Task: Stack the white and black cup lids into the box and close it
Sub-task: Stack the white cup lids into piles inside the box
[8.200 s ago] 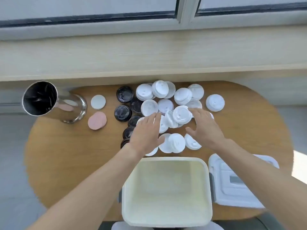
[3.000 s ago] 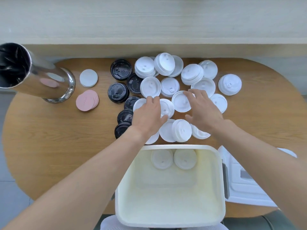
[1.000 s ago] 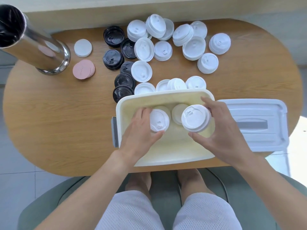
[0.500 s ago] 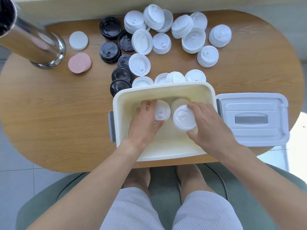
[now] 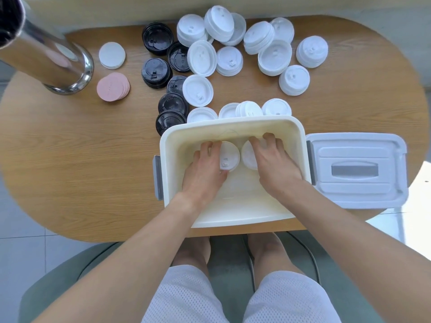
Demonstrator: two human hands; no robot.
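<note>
I have both hands down inside the box (image 5: 300,145), against its far wall. My left hand (image 5: 205,166) grasps a white lid (image 5: 229,157) between fingers and thumb; my right hand (image 5: 272,164) curls over a second stack of lids (image 5: 248,155) just right of it. I should seat each stack flat and nested before letting go, leaving room for the black lids (image 5: 171,102) on the table (image 5: 70,159).

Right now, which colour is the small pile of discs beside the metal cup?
Pink; the discs show best in the head view.
</note>
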